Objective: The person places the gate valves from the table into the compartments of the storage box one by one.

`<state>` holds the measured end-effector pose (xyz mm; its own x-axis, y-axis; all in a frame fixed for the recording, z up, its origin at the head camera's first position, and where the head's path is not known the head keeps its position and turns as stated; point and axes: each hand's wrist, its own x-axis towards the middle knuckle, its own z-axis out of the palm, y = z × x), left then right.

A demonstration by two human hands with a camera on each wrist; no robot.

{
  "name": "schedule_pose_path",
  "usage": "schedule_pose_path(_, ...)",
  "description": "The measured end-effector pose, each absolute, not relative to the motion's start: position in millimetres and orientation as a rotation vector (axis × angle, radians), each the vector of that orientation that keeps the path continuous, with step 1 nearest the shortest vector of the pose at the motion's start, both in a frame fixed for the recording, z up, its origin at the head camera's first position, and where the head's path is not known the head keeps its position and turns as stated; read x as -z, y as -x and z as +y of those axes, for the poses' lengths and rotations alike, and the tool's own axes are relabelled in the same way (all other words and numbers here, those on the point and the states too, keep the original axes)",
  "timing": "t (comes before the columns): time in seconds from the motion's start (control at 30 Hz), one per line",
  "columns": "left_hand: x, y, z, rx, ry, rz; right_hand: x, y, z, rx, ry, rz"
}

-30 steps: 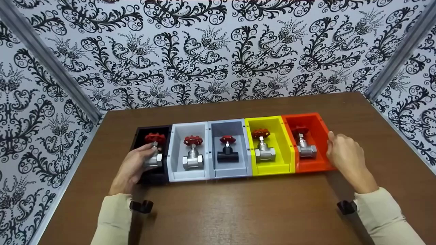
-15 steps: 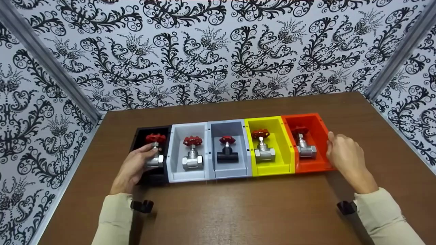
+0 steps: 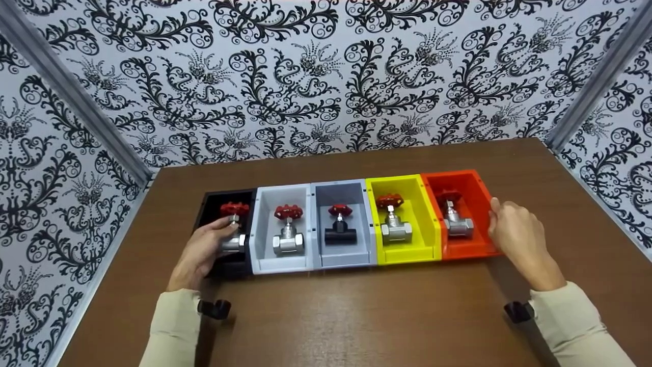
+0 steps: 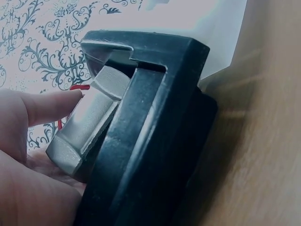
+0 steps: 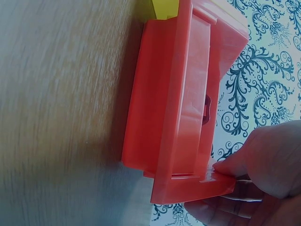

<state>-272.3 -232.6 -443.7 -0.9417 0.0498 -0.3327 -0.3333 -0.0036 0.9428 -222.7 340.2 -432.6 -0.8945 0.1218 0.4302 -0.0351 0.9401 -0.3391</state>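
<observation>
My left hand (image 3: 201, 250) reaches over the left wall of the black bin (image 3: 202, 211). It holds a silver gate valve (image 3: 233, 243) with a red handwheel (image 3: 234, 209), thumb along the valve's neck. In the left wrist view the valve's hex-ended body (image 4: 89, 122) tilts beside the black bin's front lip (image 4: 141, 108); the fingertips are partly hidden. At the row's other end my right hand (image 3: 519, 234) pinches the outer wall of the red bin (image 3: 481, 204). The right wrist view shows the thumb on the rim of the red bin (image 5: 188, 188), other fingers outside.
White (image 3: 259, 229), grey (image 3: 344, 260), yellow (image 3: 407, 254) bins join the black and red ones in a row on the brown table (image 3: 326, 316). Each holds a red-wheeled valve; the grey bin's valve (image 3: 340, 234) has a black body. Patterned walls (image 3: 326, 76) surround the table.
My left hand and the valve in it have shifted slightly right and toward me inside the black bin. The right hand stays on the red bin's wall.
</observation>
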Motion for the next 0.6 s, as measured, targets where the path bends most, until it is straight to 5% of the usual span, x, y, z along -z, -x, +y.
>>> schedule_pose_path(0.6, 448.0, 274.3, -226.7, -1.981, 0.296, 2.147, 431.8, 222.4, 339.4, -0.463, 0.074, -2.647)
